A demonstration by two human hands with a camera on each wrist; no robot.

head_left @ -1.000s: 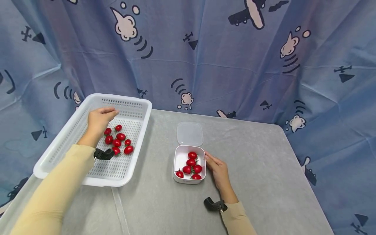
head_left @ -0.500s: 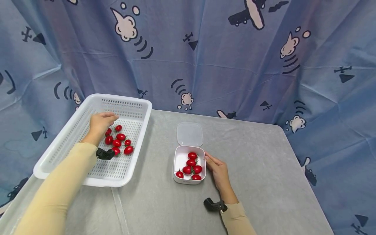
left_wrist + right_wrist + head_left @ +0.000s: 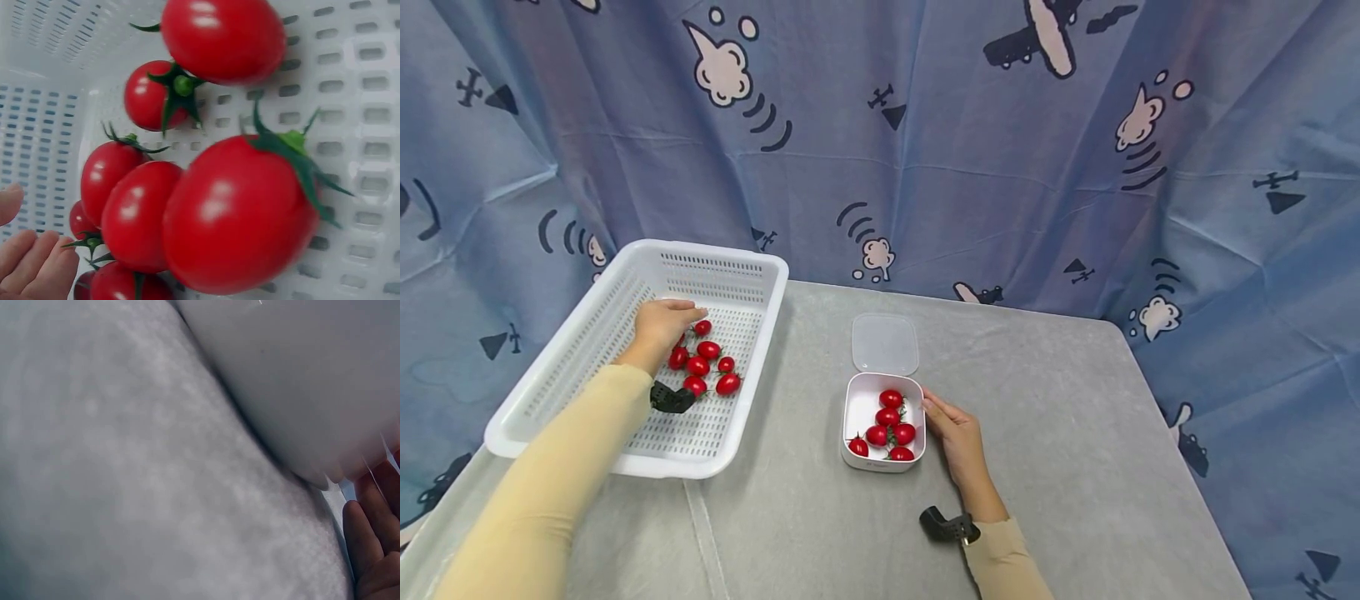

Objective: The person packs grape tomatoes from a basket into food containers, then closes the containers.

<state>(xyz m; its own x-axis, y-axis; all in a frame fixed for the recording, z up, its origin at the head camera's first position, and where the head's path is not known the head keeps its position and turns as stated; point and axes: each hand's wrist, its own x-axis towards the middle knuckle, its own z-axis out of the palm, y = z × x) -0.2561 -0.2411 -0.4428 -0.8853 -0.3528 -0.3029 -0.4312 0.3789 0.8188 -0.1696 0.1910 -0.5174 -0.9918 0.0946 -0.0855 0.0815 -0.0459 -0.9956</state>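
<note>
On the grey surface (image 3: 1075, 433) we see the white basket (image 3: 655, 463), whose raised rim could snag anything carried out too low. The white box (image 3: 880, 467) to its right looks light, so an uneven push could slide it against the clear lid (image 3: 884, 343) lying behind it. The right grip (image 3: 955, 429) lies loosely extended, its fingers touching the box's right side without clasping it, so it may brace weakly. The left grip (image 3: 659, 326) hangs inside the basket, thumb and fingers parted with nothing between them; closing off-centre could roll the smooth, clustered tomatoes (image 3: 697, 367) just beside it. Six more tomatoes (image 3: 877, 436) sit inside the box, where we think a dropped one could jostle them. Green stalks (image 3: 292, 144) splay among the basket's cluster and could catch the fingertips.
</note>
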